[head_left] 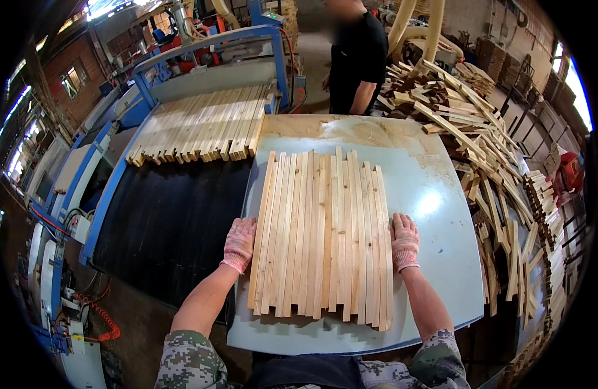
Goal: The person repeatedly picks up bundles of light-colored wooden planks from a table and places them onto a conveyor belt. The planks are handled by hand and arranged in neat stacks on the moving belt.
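Note:
A row of long pale wooden strips (325, 233) lies side by side on the light grey tabletop (435, 272), its near and far ends uneven. At its left edge is my left hand (239, 244), in a pinkish-white work glove, fingers stretched forward against the outermost strip. My right hand (404, 240), gloved alike, lies along the right edge with its fingers straight. The strips sit between the two hands, and neither hand wraps round any of them. The palms are partly turned from view.
Left of the table runs a black conveyor belt (175, 220), carrying another row of strips (201, 122) by a blue-framed machine (208, 42). A person in black (357, 61) stands beyond the table. At the right is a large heap of loose wooden strips (467, 136).

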Tool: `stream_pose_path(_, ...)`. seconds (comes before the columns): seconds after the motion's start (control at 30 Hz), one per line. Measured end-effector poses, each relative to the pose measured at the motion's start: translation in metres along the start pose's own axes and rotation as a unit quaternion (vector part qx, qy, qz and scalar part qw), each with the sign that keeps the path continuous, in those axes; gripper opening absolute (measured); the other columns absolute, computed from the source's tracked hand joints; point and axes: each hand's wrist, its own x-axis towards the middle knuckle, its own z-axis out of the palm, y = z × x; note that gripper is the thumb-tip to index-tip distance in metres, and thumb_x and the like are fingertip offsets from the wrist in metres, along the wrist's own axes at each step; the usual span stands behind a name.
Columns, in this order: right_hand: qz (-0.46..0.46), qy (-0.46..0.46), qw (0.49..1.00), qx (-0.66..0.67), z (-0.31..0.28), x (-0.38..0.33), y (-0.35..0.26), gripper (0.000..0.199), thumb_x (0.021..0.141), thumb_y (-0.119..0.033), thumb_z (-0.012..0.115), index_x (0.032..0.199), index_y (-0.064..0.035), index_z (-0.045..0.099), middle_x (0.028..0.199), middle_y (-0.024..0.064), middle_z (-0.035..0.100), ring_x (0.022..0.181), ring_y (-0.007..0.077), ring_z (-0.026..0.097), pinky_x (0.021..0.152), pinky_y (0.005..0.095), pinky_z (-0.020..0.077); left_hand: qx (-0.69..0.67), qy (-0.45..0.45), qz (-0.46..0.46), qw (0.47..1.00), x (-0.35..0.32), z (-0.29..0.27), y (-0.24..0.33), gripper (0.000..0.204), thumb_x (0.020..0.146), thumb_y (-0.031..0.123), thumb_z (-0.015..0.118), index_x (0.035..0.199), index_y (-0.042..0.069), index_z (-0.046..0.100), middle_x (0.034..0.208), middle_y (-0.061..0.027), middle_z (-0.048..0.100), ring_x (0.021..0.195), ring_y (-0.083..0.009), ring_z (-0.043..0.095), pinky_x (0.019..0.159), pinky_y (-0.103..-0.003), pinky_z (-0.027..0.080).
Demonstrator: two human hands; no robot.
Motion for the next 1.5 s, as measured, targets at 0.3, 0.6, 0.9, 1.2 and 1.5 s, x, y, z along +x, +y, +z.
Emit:
stream_pose_path(0.3, -0.005, -0.003, 1.000, -0.001, -0.002, 0.001, -0.001, 0.053, 0.106, -0.034, 0.058, 0.151, -0.0067, 0.057, 0.154, 0.0157, 0.058, 0.147, 0.0388, 0.048, 0.124, 0.0503, 0.0368, 0.043, 0.213, 0.075, 0.973, -0.002, 0.019, -0.006, 0.038, 0.103, 0.024, 0.052, 0.137, 0.011, 0.061, 0.139, -0.0091, 0.062, 0.130, -0.0272, 0.056, 0.116, -0.042, 0.040)
stream_pose_path(0.6, -0.009, 0.003, 1.000, -0.002, -0.006, 0.001, -0.004, 0.051, 0.106, -0.034, 0.058, 0.149, -0.0062, 0.059, 0.152, 0.0160, 0.059, 0.146, 0.0388, 0.049, 0.123, 0.0499, 0.0380, -0.024, 0.081, 0.032, 0.996, -0.004, 0.008, -0.003, 0.052, 0.106, 0.022, 0.044, 0.156, 0.009, 0.051, 0.164, -0.0106, 0.050, 0.156, -0.0287, 0.041, 0.134, -0.047, 0.021)
stream_pose_path(0.9, -0.003, -0.004, 1.000, 0.010, -0.007, 0.001, -0.004, 0.052, 0.107, -0.034, 0.058, 0.150, -0.0052, 0.059, 0.154, 0.0159, 0.059, 0.147, 0.0388, 0.047, 0.125, 0.0498, 0.0363, -0.027, 0.069, 0.020, 0.997, -0.006, 0.007, -0.002, 0.053, 0.107, 0.021, 0.043, 0.159, 0.010, 0.048, 0.167, -0.0086, 0.046, 0.158, -0.0265, 0.037, 0.135, -0.046, 0.018)
stream_pose_path(1.2, -0.008, 0.004, 1.000, 0.018, -0.005, 0.000, -0.007, 0.051, 0.106, -0.033, 0.059, 0.148, -0.0052, 0.061, 0.152, 0.0157, 0.060, 0.147, 0.0385, 0.048, 0.124, 0.0496, 0.0370, -0.008, 0.061, 0.009, 0.998, -0.004, 0.018, -0.009, 0.054, 0.107, 0.019, 0.041, 0.159, 0.011, 0.049, 0.167, -0.0087, 0.047, 0.158, -0.0274, 0.038, 0.136, -0.047, 0.018)
stream_pose_path(1.5, -0.010, 0.008, 1.000, 0.008, -0.003, 0.001, -0.002, 0.051, 0.105, -0.033, 0.059, 0.148, -0.0054, 0.060, 0.151, 0.0160, 0.060, 0.146, 0.0386, 0.049, 0.123, 0.0497, 0.0379, -0.003, 0.062, 0.020, 0.998, -0.005, 0.011, -0.003, 0.054, 0.106, 0.019, 0.042, 0.159, 0.010, 0.049, 0.167, -0.0089, 0.047, 0.158, -0.0272, 0.038, 0.136, -0.047, 0.018)
